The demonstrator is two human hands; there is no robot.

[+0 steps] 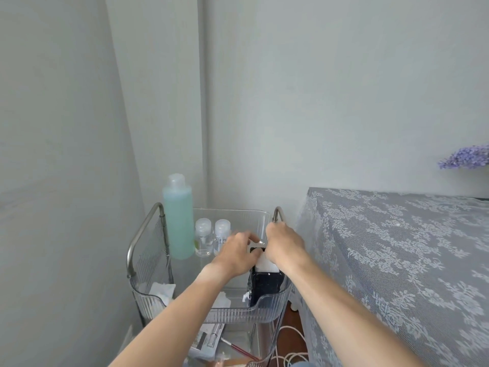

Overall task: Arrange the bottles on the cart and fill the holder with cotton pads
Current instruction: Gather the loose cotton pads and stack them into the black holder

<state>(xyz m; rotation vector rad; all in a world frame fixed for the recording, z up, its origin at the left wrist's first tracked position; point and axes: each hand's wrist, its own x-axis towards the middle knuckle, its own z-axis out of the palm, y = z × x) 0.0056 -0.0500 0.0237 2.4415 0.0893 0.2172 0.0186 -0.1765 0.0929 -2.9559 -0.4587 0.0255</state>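
A: Black holder [266, 286], upright, at the near right corner of the cart's top tray [232, 312], close against the ribbed clear wall. Long axis vertical; its open mouth faces up. White cotton pads [266, 265] show at the mouth, standing slightly proud of the rim.

B: Hands relative to it?

A: Both directly above the mouth. Left hand [236, 254] comes in from the tray's left side, right hand [284, 246] from the right edge. Fingers curled and drawn together over the top of the pad stack; they appear to pinch something small and pale between them, possibly a pad or wrapper. Cannot resolve which. Neither hand is spread.

B: Nearer hand?

A: Roughly equal. Right wrist sits straight over the holder, so my judgement is that a downward push along the vertical axis falls to it, left hand steadying.

B: Bottles?

A: Tall bottle [178, 221] of blue-green liquid stands by the far left handle. Two small clear bottles [213, 238] upright just beside it, toward the far edge, partly hidden by the left hand. All well apart from the holder.

B: Surroundings?

A: Crumpled white wrapper [161, 291] at the near left corner. Lace-covered table [397, 260] just beside the cart on the right.
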